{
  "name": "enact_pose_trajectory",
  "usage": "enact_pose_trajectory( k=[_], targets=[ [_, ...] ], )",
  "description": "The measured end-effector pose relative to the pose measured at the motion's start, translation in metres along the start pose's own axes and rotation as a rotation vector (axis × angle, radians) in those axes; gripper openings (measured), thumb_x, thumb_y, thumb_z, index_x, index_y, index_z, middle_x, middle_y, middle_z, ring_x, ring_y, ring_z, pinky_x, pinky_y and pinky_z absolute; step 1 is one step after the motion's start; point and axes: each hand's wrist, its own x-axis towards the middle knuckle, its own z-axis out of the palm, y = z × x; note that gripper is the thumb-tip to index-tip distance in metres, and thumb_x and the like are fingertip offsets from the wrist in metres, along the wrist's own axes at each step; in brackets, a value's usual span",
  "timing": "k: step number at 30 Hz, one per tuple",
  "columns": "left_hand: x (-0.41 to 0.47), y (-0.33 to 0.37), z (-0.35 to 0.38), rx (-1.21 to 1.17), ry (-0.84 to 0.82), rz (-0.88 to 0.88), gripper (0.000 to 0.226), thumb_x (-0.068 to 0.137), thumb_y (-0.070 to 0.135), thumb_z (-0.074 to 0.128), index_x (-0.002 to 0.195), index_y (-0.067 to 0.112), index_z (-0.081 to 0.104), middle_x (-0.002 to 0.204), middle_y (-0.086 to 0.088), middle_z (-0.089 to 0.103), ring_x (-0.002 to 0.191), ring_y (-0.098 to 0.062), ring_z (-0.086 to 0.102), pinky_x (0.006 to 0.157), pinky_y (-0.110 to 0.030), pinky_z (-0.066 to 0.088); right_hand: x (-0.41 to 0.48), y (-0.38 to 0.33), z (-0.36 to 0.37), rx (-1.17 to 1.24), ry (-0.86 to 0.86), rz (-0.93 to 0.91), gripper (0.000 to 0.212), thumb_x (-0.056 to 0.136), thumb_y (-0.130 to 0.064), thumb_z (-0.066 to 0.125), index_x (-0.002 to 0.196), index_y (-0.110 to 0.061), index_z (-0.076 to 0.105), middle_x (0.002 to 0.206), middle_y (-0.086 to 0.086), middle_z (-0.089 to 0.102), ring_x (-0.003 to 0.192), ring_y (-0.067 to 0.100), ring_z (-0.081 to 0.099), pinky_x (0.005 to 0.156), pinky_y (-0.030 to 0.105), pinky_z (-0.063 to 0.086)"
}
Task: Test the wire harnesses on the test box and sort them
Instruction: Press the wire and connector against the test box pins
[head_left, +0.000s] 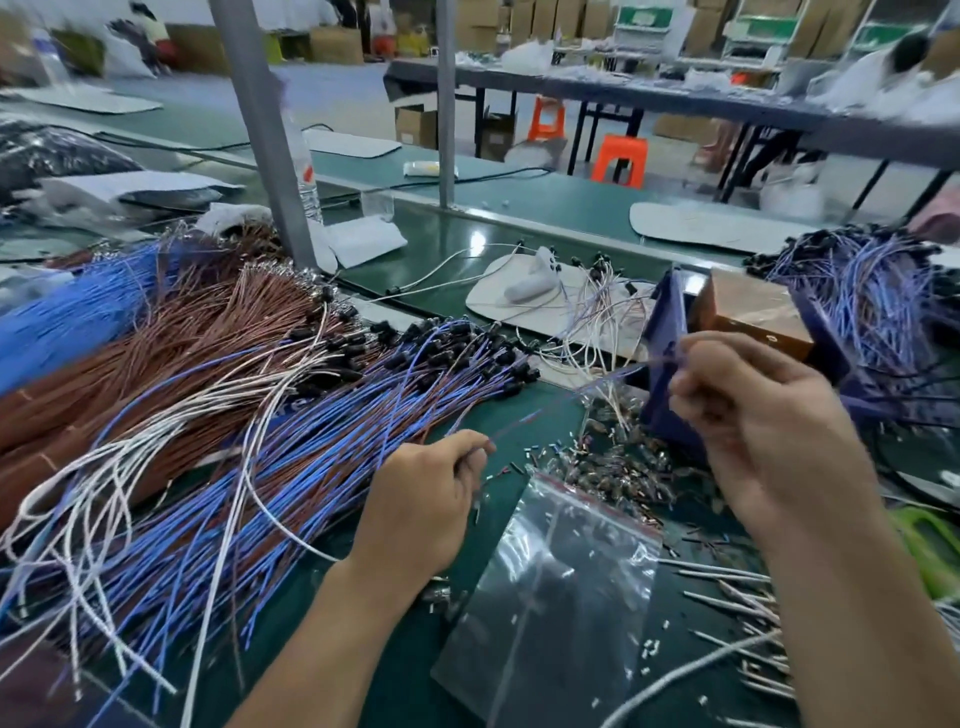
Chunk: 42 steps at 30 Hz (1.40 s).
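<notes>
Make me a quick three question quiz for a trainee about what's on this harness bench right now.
1. True or false: the left hand and right hand each pinch the same thin wire.
2. What lies flat below and between the hands? A. clear zip bag B. keyboard C. hammer
3. Fill in: the brown wire bundle lies on the person's ___ side.
Key: 1 true; 2 A; 3 left.
</notes>
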Motion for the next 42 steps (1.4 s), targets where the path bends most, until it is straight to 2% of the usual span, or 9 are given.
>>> enact_pose_trajectory(
  k=[6,9,12,16,20,29,32,35,42],
  targets=[
    [-0.013,0.021,0.001,-0.083,0.085,0.081,0.034,0.09,0.061,0.055,0.106,0.037,0.073,0.065,0.016,0.067,0.06,-0.004,0.061,0.063,-0.027,0.051,-0.016,0.003,-0.031,0.733,0.146,0.026,0.006,0.084,-0.013,0.069,0.085,-0.013,0.076,0.079,-0.001,0.068,0.065,0.009,0.06,0.069,0.023,0.051],
    [-0.016,0.028,-0.001,-0.199,0.059,0.109,0.029,0.087,0.06,0.063,0.114,0.048,0.065,0.072,0.018,0.07,0.058,-0.003,0.061,0.058,-0.023,0.049,-0.02,0.001,-0.051,0.638,0.288,0.076,0.01,0.086,-0.02,0.068,0.081,-0.017,0.075,0.072,-0.002,0.064,0.063,0.013,0.057,0.074,0.027,0.05],
    [-0.011,0.028,0.0,-0.29,0.047,0.024,0.033,0.079,0.029,0.088,0.099,0.052,0.075,0.052,0.003,0.054,0.044,-0.007,0.037,0.043,-0.018,0.033,-0.027,0.0,-0.083,0.637,0.413,0.109,0.02,0.097,-0.027,0.063,0.081,-0.017,0.07,0.085,0.002,0.072,0.076,0.017,0.071,0.074,0.038,0.06],
    [-0.002,0.035,0.0,-0.735,-0.251,-0.173,0.036,0.064,0.019,0.094,0.096,0.032,0.084,0.056,0.004,0.058,0.046,-0.009,0.046,0.049,-0.016,0.041,-0.04,-0.005,-0.116,0.738,0.442,0.036,0.021,0.091,-0.028,0.061,0.077,-0.015,0.07,0.089,0.002,0.077,0.082,0.017,0.075,0.071,0.036,0.062],
    [0.006,0.056,0.013,-1.001,-0.468,-0.301,0.038,0.067,0.011,0.086,0.105,0.014,0.082,0.085,-0.012,0.077,0.072,-0.019,0.074,0.071,-0.024,0.061,-0.044,-0.003,-0.122,0.619,0.483,-0.02,0.021,0.096,-0.027,0.058,0.081,-0.016,0.067,0.076,0.0,0.071,0.064,0.013,0.066,0.063,0.026,0.057],
    [0.031,0.103,0.052,-1.478,-0.462,-0.622,0.022,0.077,0.013,0.063,0.09,0.007,0.079,0.07,-0.003,0.072,0.058,-0.014,0.07,0.058,-0.023,0.06,-0.049,0.011,-0.13,0.446,0.535,-0.056,0.022,0.102,-0.018,0.054,0.084,-0.012,0.066,0.069,0.003,0.062,0.054,0.013,0.048,0.053,0.025,0.042],
    [0.027,0.105,0.061,-1.479,-0.464,-0.696,0.018,0.086,0.021,0.06,0.075,0.011,0.07,0.055,0.002,0.056,0.04,-0.008,0.049,0.045,-0.018,0.043,-0.047,0.019,-0.133,0.447,0.426,0.018,0.029,0.102,-0.024,0.051,0.082,-0.011,0.067,0.068,0.003,0.057,0.053,0.014,0.04,0.054,0.028,0.035],
    [0.025,0.101,0.064,-1.363,-0.513,-0.719,0.045,0.102,0.026,0.047,0.059,0.018,0.057,0.04,0.007,0.032,0.026,-0.005,0.021,0.037,-0.019,0.02,-0.044,0.025,-0.129,0.445,0.327,0.083,0.028,0.09,-0.032,0.058,0.078,-0.009,0.068,0.065,0.005,0.054,0.051,0.015,0.034,0.052,0.028,0.03],
    [0.021,0.095,0.064,-1.281,-0.419,-0.678,0.041,0.103,0.022,0.048,0.064,0.015,0.058,0.04,0.007,0.033,0.029,-0.006,0.02,0.041,-0.024,0.015,-0.042,0.032,-0.126,0.527,0.392,0.032,0.041,0.1,-0.032,0.052,0.069,-0.01,0.067,0.056,0.003,0.047,0.049,0.015,0.031,0.049,0.026,0.031]
  ],
)
